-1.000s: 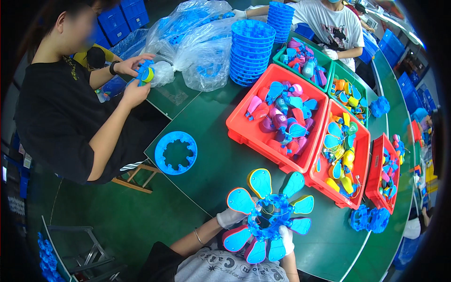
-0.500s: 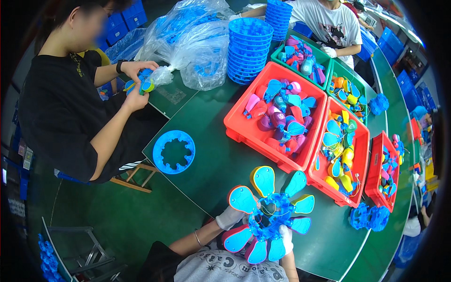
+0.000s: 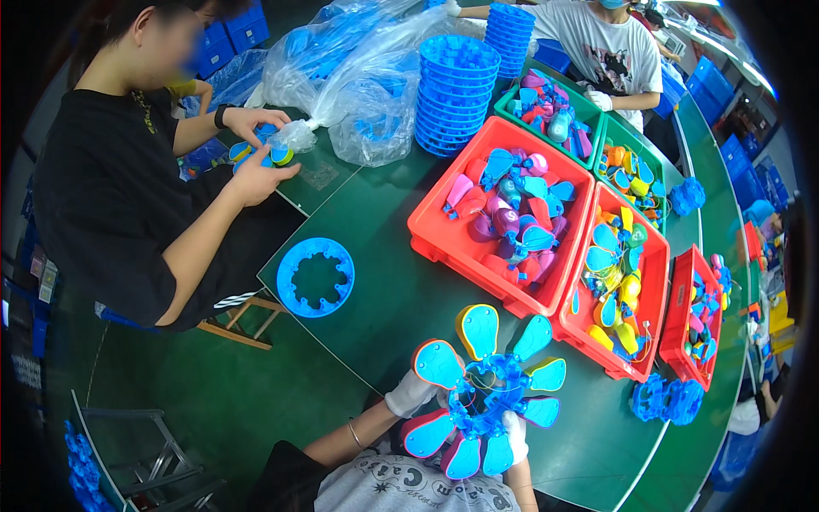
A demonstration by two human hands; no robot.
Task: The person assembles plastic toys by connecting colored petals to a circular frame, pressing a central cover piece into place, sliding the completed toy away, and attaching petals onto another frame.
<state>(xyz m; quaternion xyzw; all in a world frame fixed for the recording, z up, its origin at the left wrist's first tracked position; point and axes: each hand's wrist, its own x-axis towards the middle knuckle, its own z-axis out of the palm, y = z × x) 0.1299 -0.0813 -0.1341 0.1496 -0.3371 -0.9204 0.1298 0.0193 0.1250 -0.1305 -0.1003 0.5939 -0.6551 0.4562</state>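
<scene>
My left hand [image 3: 412,395], in a white glove, grips the left side of a flower-shaped plastic assembly [image 3: 461,418]. My right hand [image 3: 515,438], also gloved, closes on its lower right side. The assembly is a translucent blue ring with several rounded petals standing out around it, their faces light blue and their sides orange, yellow, pink or purple. Thin wires run across the ring's open middle. Parts of my fingers are hidden behind the ring and petals. A bare blue ring [image 3: 290,300] with a notched inner edge lies on the green table, up and left of my hands.
Red bins [image 3: 426,235] and green bins [image 3: 600,136] of colourful petal pieces stand on the right. Stacked blue rings [image 3: 455,94] rise behind them, beside clear plastic bags [image 3: 375,128]. A co-worker [image 3: 102,196] handles small pieces at left; another person [image 3: 597,51] stands across the table.
The assembly stays in both my hands, nearly still. The person across the table has lifted an arm, and the plastic bag is drawn upward. The left co-worker's fingers have shifted on the pieces.
</scene>
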